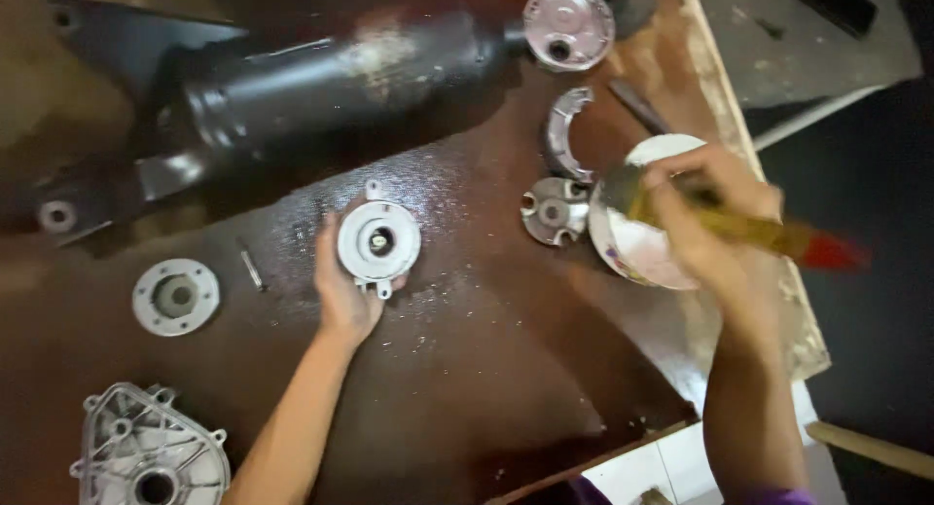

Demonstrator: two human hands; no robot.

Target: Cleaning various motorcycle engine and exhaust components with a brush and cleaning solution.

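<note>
Five round metal housings [378,240] (grey castings), one paintbrush [739,228], one white bowl [637,247].

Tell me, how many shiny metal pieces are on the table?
6: a round cap at top, curved piece, small hub, flange at the left hand, ring, ribbed cover. Others may be hidden.

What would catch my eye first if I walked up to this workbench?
Probably the long black metal cylinder lying across the top of the wet, dark brown bench. Below it, the left hand holds a round silver metal flange at mid-bench. At the right edge, the right hand holds a yellow-and-red-handled brush over a white round container.
</note>
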